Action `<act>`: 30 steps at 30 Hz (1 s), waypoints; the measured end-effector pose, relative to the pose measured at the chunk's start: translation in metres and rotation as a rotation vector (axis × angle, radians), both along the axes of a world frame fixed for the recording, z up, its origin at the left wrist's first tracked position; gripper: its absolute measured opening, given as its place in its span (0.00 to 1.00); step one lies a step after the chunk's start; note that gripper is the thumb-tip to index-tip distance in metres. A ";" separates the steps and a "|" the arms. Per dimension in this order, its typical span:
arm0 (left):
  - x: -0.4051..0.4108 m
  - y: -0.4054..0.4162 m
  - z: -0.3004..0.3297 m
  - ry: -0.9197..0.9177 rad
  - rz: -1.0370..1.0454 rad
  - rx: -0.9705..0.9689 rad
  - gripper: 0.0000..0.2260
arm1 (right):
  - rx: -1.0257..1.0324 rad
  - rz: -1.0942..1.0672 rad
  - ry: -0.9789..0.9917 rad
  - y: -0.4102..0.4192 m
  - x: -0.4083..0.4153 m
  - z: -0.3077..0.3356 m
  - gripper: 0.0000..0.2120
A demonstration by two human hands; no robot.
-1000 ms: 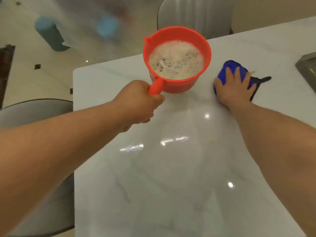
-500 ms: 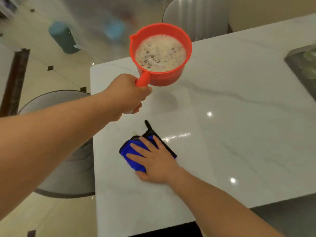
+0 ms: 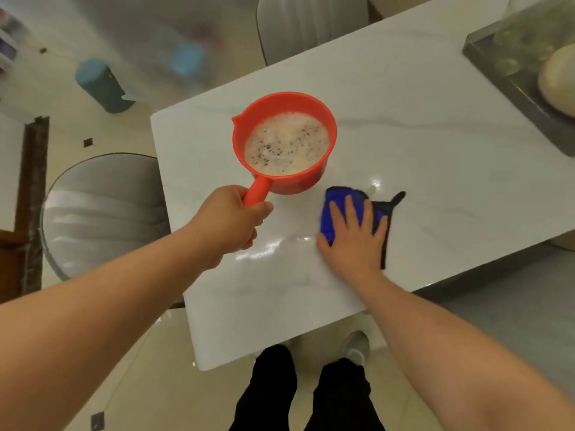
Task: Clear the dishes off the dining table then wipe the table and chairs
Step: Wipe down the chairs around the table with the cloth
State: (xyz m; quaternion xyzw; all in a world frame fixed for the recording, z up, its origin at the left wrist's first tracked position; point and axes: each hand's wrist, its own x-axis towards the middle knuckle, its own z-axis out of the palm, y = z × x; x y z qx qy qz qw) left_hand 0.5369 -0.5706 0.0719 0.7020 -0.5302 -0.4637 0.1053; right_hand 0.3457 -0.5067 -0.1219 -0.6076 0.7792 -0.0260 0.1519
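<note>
Left hand [image 3: 231, 217] is fisted round the handle of a round red plastic jug [image 3: 284, 141] holding foamy, speckled liquid, over the white marble-patterned bench [image 3: 435, 144] near its far-left corner; whether the jug touches the bench cannot be told. Right hand [image 3: 353, 236], fingers flat and spread, presses a blue cloth with black trim [image 3: 334, 209] onto the bench just right of the jug. Grey padded chairs stand at the left edge [image 3: 102, 209] and far edge [image 3: 308, 23]. A grey metal tray [image 3: 510, 79] sits at the far-right end.
</note>
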 end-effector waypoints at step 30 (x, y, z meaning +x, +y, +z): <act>0.055 0.076 0.023 -0.098 -0.833 -0.023 0.08 | 0.117 -0.754 -0.847 0.218 0.166 0.079 0.14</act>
